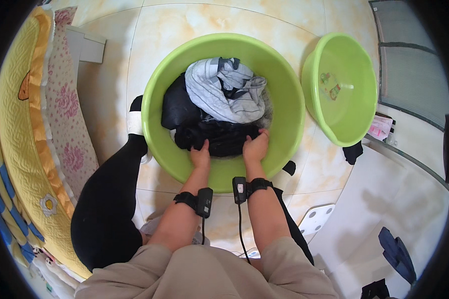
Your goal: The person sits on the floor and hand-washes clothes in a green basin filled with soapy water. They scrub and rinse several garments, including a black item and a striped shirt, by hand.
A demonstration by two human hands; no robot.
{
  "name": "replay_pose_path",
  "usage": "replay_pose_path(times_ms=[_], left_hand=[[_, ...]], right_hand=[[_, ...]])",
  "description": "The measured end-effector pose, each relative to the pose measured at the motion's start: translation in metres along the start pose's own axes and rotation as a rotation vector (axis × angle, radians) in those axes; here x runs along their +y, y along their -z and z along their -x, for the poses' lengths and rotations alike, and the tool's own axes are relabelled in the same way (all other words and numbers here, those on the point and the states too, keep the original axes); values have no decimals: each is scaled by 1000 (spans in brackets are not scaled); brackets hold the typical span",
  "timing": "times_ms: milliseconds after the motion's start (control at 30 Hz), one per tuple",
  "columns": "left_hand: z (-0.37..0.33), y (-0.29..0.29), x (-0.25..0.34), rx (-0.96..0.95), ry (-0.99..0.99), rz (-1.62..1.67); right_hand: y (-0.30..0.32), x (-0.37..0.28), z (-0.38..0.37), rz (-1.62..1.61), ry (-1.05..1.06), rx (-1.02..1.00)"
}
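Observation:
Both my hands reach into a large green basin (292, 99) between my legs. Wet black clothing (217, 139) lies along its near side. My left hand (201, 155) grips the near left edge of this black clothing, thumb on top and the other fingers mostly hidden. At its right end, my right hand (256, 147) is closed on the same cloth. Beyond my hands, a pale grey striped garment (224, 94) is heaped on top of the pile. A dark garment (177, 107) bulges at the basin's left. Some greyish water shows at the right of the pile.
A smaller green basin (354, 109) leans at the right, beside a mesh-panelled frame (411, 74). To the left is a bed with a yellow quilt (22, 109). A white scale (318, 218) lies on the tiled floor at the lower right. Cables hang from both wrist straps.

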State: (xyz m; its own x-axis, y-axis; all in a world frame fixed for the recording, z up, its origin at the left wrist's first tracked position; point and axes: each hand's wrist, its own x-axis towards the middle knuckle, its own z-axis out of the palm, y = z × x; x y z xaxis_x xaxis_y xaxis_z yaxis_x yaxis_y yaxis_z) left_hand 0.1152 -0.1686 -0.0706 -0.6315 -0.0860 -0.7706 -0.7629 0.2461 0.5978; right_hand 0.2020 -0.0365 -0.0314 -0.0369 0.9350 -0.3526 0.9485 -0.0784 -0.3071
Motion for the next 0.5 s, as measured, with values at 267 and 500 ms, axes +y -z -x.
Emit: replay_pose_path(times_ms=[267, 500], left_hand=[[22, 3, 36, -517, 620, 195], [42, -10, 88, -585, 758, 419]], right_hand=[[-35, -26, 30, -130, 177, -115], [39, -44, 97, -598, 469, -329]])
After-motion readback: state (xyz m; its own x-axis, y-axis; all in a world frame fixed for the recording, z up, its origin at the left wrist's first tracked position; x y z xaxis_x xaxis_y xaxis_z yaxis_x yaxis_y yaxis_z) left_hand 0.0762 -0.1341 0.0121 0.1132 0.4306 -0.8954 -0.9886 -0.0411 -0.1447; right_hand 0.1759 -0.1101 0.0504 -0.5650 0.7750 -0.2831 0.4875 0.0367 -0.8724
